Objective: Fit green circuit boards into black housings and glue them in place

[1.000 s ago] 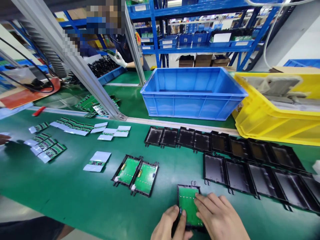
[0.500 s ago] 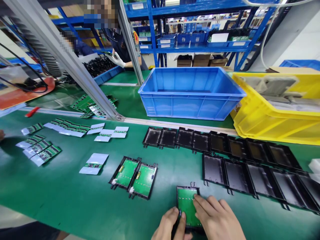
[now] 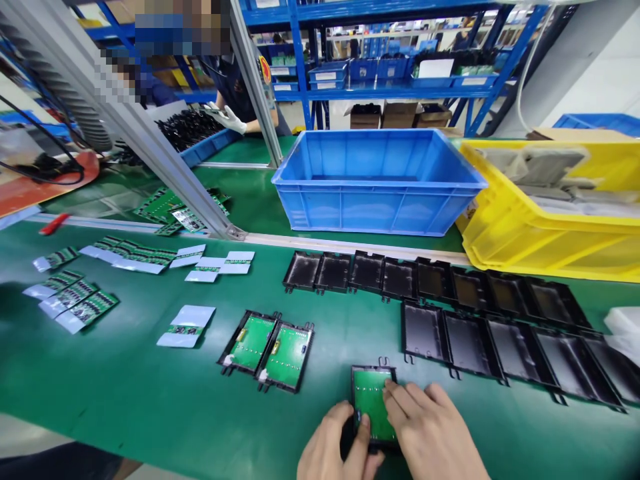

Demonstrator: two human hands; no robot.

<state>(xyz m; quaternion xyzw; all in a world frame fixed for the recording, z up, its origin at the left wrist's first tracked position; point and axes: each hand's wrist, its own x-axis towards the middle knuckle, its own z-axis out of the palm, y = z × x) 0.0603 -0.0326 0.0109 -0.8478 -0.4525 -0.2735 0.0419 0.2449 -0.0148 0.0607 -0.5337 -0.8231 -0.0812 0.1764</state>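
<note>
One green table [image 3: 165,407] lies under the fingers [image 3: 397,405], blue shelves [image 3: 390,94] beyond; left hand [image 3: 327,443] pinches a black case [image 3: 373,367], right hand [image 3: 433,433], fingers together (thumb hidden), touches its white-dotted green board [image 3: 370,403].

Head view, forward and down
Worn at head height, it looks over the surface [image 3: 150,393], left hand [image 3: 330,445] and right hand [image 3: 431,427] close at the bottom edge, blue bin [image 3: 370,208] farther, shelves [image 3: 360,15] distant at the top.
</note>
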